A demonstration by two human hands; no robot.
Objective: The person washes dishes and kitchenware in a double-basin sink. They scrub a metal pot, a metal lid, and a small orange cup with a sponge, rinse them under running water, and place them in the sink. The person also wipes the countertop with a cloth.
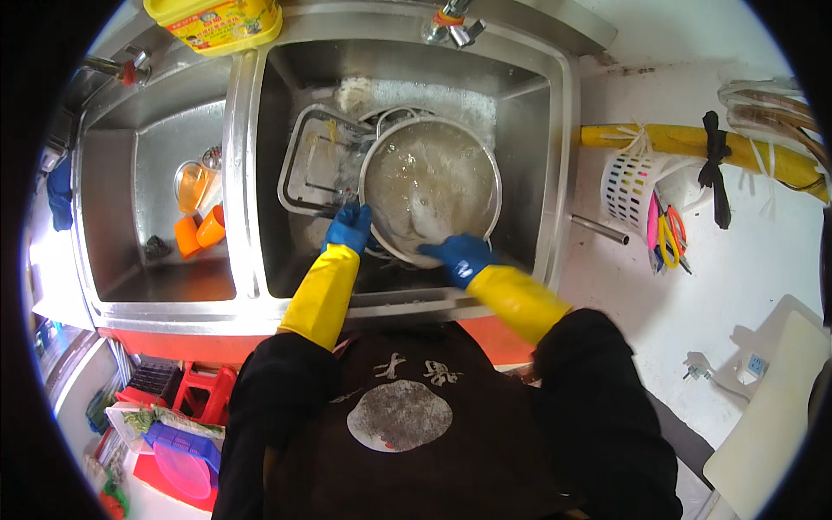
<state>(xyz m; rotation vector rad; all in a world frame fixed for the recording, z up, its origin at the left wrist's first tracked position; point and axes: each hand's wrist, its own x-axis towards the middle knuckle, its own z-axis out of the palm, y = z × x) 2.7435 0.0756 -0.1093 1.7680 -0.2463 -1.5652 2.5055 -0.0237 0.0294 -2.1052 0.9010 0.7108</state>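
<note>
A round metal pot (497, 185) full of cloudy, swirling water (416, 169) sits in the larger compartment of a stainless-steel sink (426, 302). My left hand (349, 227), in a blue rubber glove with a yellow cuff, grips the pot's lower left rim. On the lower right, my right hand (463, 258), gloved alike, reaches over the rim with its fingertips in the water; anything held there is hidden. A pale patch shows in the water by those fingers. Left of the pot lies a rectangular metal tray (318, 159), partly under water.
Orange cups (210, 227) and a dark scrubber (156, 247) lie in the left compartment. Taps (455, 29) overhang the back, beside a yellow tub (221, 29). A metal tube (601, 229) and a white basket (627, 188) with scissors (667, 240) are at the right wall.
</note>
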